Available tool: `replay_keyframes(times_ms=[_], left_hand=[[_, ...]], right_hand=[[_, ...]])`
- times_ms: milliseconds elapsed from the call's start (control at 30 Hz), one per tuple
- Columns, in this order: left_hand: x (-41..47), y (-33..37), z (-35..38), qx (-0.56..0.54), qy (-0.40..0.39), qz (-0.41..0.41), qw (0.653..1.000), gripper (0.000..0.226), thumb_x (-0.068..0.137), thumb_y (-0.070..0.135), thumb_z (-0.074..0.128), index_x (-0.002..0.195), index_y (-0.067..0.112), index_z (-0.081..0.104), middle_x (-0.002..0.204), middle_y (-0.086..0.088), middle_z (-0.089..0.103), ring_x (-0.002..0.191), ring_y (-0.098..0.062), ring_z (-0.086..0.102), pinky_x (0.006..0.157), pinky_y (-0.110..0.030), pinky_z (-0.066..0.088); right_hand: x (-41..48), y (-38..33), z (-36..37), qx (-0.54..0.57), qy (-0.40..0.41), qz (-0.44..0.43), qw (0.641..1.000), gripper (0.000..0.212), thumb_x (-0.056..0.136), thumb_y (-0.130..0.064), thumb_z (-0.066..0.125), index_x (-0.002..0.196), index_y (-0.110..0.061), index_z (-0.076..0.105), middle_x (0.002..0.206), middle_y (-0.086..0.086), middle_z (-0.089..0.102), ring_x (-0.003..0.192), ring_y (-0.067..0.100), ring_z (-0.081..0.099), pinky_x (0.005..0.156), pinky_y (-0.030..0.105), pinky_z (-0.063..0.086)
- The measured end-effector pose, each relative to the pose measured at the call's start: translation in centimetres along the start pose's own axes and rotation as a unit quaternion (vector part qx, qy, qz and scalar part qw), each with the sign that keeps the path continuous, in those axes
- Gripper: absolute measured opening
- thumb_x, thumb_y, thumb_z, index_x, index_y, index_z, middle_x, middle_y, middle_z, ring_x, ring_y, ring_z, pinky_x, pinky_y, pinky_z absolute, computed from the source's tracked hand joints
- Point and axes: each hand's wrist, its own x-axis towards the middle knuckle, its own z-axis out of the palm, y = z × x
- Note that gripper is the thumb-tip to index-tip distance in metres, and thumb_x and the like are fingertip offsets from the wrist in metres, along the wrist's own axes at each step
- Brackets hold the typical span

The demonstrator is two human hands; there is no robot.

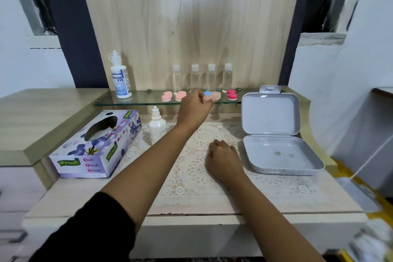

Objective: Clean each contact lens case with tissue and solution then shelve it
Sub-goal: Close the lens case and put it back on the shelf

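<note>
My left hand [194, 105] reaches up to the glass shelf [136, 100] and holds a pale pink contact lens case with a blue cap [211, 95] at the shelf's front edge. Two pink cases [167, 96] [180, 95] lie to its left on the shelf, and a dark pink case [231, 94] lies to its right. My right hand [223, 158] rests on the lace mat with fingers curled, holding nothing I can see. A small white solution bottle [157, 125] stands by the purple tissue box [95, 144].
A large solution bottle [120, 75] and several clear small bottles [203, 77] stand on the shelf. An open grey plastic box [274, 134] sits at the right on the lace mat [197, 176]. Wooden back panel rises behind the shelf.
</note>
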Motion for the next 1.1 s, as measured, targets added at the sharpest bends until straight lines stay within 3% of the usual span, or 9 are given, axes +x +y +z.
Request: replay_keyframes(times_ms=[133, 400, 533, 733, 833, 933, 1100], left_hand=[[2.5, 0.3, 2.6, 0.063, 0.035, 0.006, 0.997, 0.028, 0.087, 0.032, 0.061, 0.097, 0.007, 0.055, 0.097, -0.007, 0.061, 0.087, -0.025, 0.058, 0.069, -0.035, 0.046], [4.8, 0.3, 5.8, 0.195, 0.036, 0.002, 0.98, 0.041, 0.089, 0.039, 0.058, 0.114, 0.007, 0.056, 0.12, -0.01, 0.054, 0.113, -0.028, 0.048, 0.086, -0.041, 0.044], [4.8, 0.2, 6.5, 0.256, 0.027, -0.011, 0.966, 0.05, 0.088, 0.048, 0.056, 0.118, 0.008, 0.055, 0.127, -0.009, 0.05, 0.121, -0.027, 0.042, 0.092, -0.04, 0.039], [4.7, 0.2, 6.5, 0.28, 0.022, 0.0, 0.96, 0.058, 0.087, 0.057, 0.051, 0.118, 0.008, 0.055, 0.128, -0.009, 0.046, 0.12, -0.028, 0.04, 0.093, -0.04, 0.036], [4.5, 0.0, 6.1, 0.281, 0.015, 0.025, 0.959, 0.051, 0.091, 0.05, 0.046, 0.119, 0.008, 0.055, 0.127, -0.011, 0.044, 0.12, -0.029, 0.038, 0.094, -0.041, 0.033], [4.4, -0.4, 5.8, 0.293, -0.009, 0.038, 0.955, 0.04, 0.09, 0.038, 0.045, 0.116, 0.01, 0.059, 0.129, -0.012, 0.041, 0.121, -0.03, 0.035, 0.097, -0.041, 0.031], [4.6, -0.4, 5.8, 0.291, -0.021, 0.037, 0.956, 0.038, 0.09, 0.037, 0.046, 0.115, 0.012, 0.06, 0.128, -0.011, 0.04, 0.121, -0.029, 0.034, 0.097, -0.041, 0.03]], right_hand=[[-0.1, 0.0, 0.1, 0.013, 0.012, -0.002, 1.0, 0.04, 0.082, -0.019, 0.026, 0.099, -0.003, 0.058, 0.107, 0.011, 0.06, 0.107, 0.029, 0.051, 0.093, 0.04, 0.036], [0.1, -0.1, 0.5, 0.036, 0.041, 0.0, 0.999, 0.056, 0.073, -0.02, 0.014, 0.096, 0.001, 0.06, 0.103, 0.015, 0.062, 0.103, 0.033, 0.054, 0.093, 0.044, 0.038], [0.1, 0.0, 0.5, 0.025, 0.048, -0.016, 0.998, 0.078, 0.062, -0.03, -0.003, 0.099, 0.0, 0.059, 0.106, 0.014, 0.061, 0.106, 0.032, 0.052, 0.095, 0.043, 0.037], [0.2, 0.1, 0.6, 0.032, 0.045, -0.01, 0.998, 0.059, 0.071, -0.021, 0.012, 0.099, 0.001, 0.059, 0.107, 0.015, 0.061, 0.107, 0.031, 0.052, 0.095, 0.043, 0.036], [0.2, 0.1, 0.6, 0.036, 0.043, -0.006, 0.998, 0.051, 0.071, -0.019, 0.021, 0.096, 0.003, 0.06, 0.105, 0.016, 0.061, 0.106, 0.032, 0.052, 0.095, 0.043, 0.036], [0.1, 0.1, 0.5, 0.041, 0.041, -0.005, 0.998, 0.05, 0.072, -0.019, 0.021, 0.097, 0.002, 0.059, 0.106, 0.015, 0.061, 0.107, 0.032, 0.051, 0.096, 0.044, 0.035], [0.0, 0.0, 0.5, 0.056, 0.039, 0.004, 0.998, 0.053, 0.072, -0.02, 0.019, 0.099, 0.001, 0.059, 0.108, 0.014, 0.059, 0.109, 0.031, 0.049, 0.097, 0.043, 0.033]])
